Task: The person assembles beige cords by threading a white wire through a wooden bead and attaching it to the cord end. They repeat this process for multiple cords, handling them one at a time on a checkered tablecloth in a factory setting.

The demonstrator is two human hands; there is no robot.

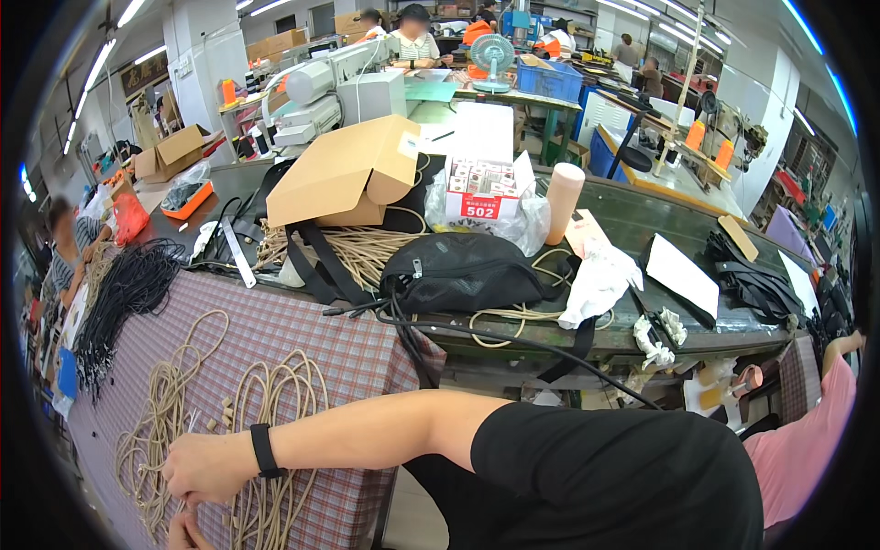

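"While the right hand [211, 467] and left hand [188, 533] nearly meet toward eight o'clock, what's done?"

"Tan cords [167, 387] lie looped there; short tan pieces [212, 424] between them look unattached. Anything finished, I can't distinguish. Whether either hand's fingers clamp cord, I can't tell."

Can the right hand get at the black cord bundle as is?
Probably yes, with a stretch: the black cord bundle lies uncovered, and nothing tall stands between it and the right hand, just flat-lying beige cords on the checked cloth.
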